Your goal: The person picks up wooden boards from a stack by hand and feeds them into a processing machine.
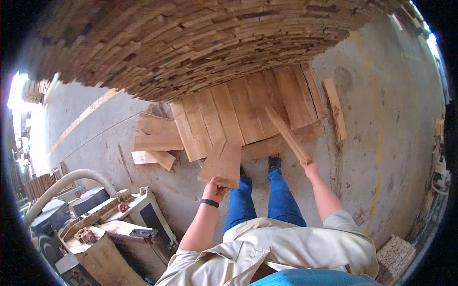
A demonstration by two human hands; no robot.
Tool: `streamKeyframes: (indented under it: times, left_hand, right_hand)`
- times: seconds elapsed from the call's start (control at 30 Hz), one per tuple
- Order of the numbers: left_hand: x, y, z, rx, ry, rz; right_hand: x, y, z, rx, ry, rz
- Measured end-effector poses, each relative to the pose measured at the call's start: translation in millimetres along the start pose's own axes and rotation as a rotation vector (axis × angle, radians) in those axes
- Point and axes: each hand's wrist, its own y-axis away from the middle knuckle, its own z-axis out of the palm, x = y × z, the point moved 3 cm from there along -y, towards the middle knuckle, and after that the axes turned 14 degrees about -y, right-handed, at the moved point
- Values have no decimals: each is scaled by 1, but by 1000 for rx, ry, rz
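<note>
My left hand (216,189), with a dark band on its wrist, is closed on the near end of a wide wooden board (222,164). That board reaches away from me, over the near edge of a row of boards lying side by side (229,107). Out to the right, my right hand (309,167) grips the near end of a narrow wooden board (287,136), seen nearly edge-on. Its far end slants up and to the left, in front of the row; whether it touches the boards there I cannot tell.
A tall stack of boards (205,47) rises beyond the row. Loose board pieces (157,141) lie to the left, and a single plank (335,109) rests on the floor at right. A machine (109,229) with a pale hose (71,178) stands at lower left.
</note>
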Motion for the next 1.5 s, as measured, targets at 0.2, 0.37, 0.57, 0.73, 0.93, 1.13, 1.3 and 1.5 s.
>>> streamKeyframes:
  times: [0.2, 0.37, 0.57, 0.73, 0.93, 1.13, 1.3, 1.5]
  left_hand:
    - [-25, 63, -82, 120, -22, -18]
    - [-54, 102, -130, 114, 113, 117]
    - [-102, 151, -140, 51, 269, 238]
    - [-158, 211, -113, -27, 418, 395]
    - [-222, 265, -106, -236, 512, 614]
    - [-272, 332, -122, -274, 591, 800]
    - [-300, 391, -145, -282, 676, 935]
    - [-355, 422, -218, -230, 859, 1073]
  right_hand:
    - [55, 115, -55, 108, 164, 211]
    - [109, 157, -78, 46, -19, 318]
    - [176, 189, -124, -159, -80, 516]
    - [137, 261, -143, -285, 132, 355]
    - [130, 265, -152, -144, -114, 258]
    - [108, 236, -126, -238, -614, 254]
    - [29, 276, -91, -481, -760, 252]
    - [-32, 343, -3, -872, -869, 230]
